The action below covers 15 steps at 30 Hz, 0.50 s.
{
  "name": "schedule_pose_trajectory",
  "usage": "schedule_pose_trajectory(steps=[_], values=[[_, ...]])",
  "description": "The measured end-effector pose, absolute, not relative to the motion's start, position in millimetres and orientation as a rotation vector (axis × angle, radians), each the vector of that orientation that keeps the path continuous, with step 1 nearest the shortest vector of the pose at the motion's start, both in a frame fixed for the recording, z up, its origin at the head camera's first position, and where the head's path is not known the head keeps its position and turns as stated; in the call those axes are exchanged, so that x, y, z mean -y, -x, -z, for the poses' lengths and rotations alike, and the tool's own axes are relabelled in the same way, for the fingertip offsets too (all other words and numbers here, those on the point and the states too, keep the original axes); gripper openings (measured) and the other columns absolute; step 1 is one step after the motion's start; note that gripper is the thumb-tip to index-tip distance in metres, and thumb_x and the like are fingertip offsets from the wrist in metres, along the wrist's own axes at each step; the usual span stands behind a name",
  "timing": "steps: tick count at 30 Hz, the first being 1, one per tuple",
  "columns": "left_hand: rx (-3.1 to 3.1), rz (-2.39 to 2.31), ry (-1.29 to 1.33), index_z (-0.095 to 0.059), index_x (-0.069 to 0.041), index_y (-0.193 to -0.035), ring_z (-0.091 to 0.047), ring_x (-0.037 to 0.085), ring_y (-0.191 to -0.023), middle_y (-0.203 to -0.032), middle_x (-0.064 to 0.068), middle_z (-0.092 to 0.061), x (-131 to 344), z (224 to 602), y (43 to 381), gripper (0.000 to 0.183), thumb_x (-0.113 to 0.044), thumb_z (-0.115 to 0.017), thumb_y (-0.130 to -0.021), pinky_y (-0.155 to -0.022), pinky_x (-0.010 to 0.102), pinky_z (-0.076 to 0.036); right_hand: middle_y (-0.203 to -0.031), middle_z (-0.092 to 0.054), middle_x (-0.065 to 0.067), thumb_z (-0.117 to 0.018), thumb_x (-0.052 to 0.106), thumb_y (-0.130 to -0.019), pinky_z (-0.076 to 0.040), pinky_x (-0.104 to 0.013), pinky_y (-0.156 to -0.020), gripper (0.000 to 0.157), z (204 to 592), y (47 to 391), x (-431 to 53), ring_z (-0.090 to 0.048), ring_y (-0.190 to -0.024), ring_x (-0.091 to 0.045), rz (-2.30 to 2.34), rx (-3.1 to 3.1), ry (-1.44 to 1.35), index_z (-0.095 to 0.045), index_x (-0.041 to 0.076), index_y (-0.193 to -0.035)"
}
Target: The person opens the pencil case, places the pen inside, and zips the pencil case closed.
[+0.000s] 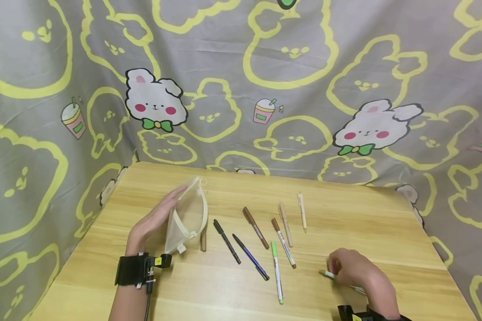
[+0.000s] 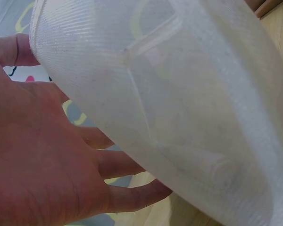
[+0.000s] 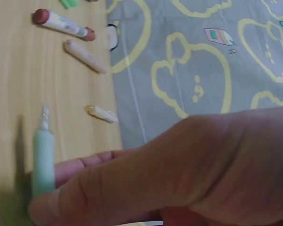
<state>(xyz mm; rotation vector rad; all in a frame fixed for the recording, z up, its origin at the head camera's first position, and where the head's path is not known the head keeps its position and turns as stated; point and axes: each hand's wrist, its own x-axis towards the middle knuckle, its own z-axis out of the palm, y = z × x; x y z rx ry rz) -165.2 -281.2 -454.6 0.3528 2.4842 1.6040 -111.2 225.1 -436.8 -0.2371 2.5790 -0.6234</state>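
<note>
My left hand (image 1: pixel 156 218) supports a cream translucent mesh pouch (image 1: pixel 190 214) standing at the left, its zip mouth gaping toward the right. In the left wrist view, the fairly straight fingers (image 2: pixel 132 195) lie against its far side, tips hidden behind the mesh. At the right, my right hand (image 1: pixel 351 267) pinches a mint-green pen (image 3: pixel 43 160) low over the table, thumb and fingertips round its barrel. Its narrow silvery tip points away from the palm, and part of the barrel is hidden by the hand.
Between the hands lie a black marker (image 1: pixel 226 240), a blue pen (image 1: pixel 251 256), a brown marker (image 1: pixel 256 227), a green-capped marker (image 1: pixel 277 272), a brown-capped marker (image 1: pixel 283 243), a beige pen (image 1: pixel 285 224) and a cream pen (image 1: pixel 302 211). A brown pen (image 1: pixel 203 240) sits by the pouch. Printed curtains (image 1: pixel 225 67) border the table.
</note>
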Motion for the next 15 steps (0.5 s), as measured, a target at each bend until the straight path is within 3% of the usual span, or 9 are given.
schedule_pose_trajectory(steps=[15], values=[[-2.52,-1.556,-0.342,-0.018,-0.005,-0.157,-0.005,0.04,-0.146,-0.162,0.02,-0.011,277.3,451.0,165.5,0.051,-0.019,-0.024,-0.109,-0.113,0.067,-0.005,-0.076,-0.06,-0.004,-0.066,-0.004,-0.074,-0.047,-0.031,-0.056,0.021,427.2,115.0,-235.1,-0.051,-0.065,-0.017,0.752,-2.719,0.261,-0.054,0.007,-0.087]])
